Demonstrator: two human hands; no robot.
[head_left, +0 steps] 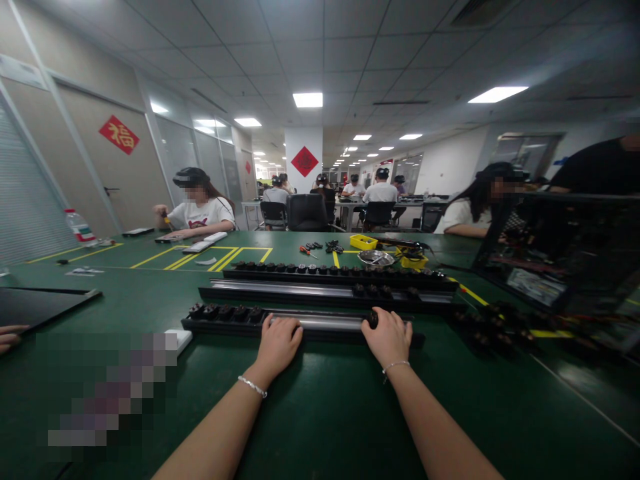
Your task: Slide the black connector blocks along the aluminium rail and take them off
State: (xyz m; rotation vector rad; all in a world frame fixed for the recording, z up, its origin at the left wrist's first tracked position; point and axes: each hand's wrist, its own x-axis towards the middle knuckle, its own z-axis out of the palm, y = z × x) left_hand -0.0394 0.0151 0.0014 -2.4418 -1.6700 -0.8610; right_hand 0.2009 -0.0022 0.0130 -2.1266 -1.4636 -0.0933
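Observation:
A long black rail with a shiny metal channel [325, 323] lies across the table in front of me. Several round black socket-like pieces [225, 312] sit in a row in its left end. My left hand [281, 341] is on the rail just right of that row, its fingers curled over the channel; what lies under the fingertips is hidden. Between the thumb and fingers of my right hand [389, 339] is a black socket-like piece [373, 320], held at the right part of the channel. Whether it touches the metal cannot be told.
Beyond lie a second rail [290, 291] with a few black pieces and a fuller third rail [300, 269]. A dark heap of parts [495, 330] is at right. Behind are a metal bowl [376, 259], yellow bin [363, 242] and screwdriver [308, 251]. Co-workers sit around.

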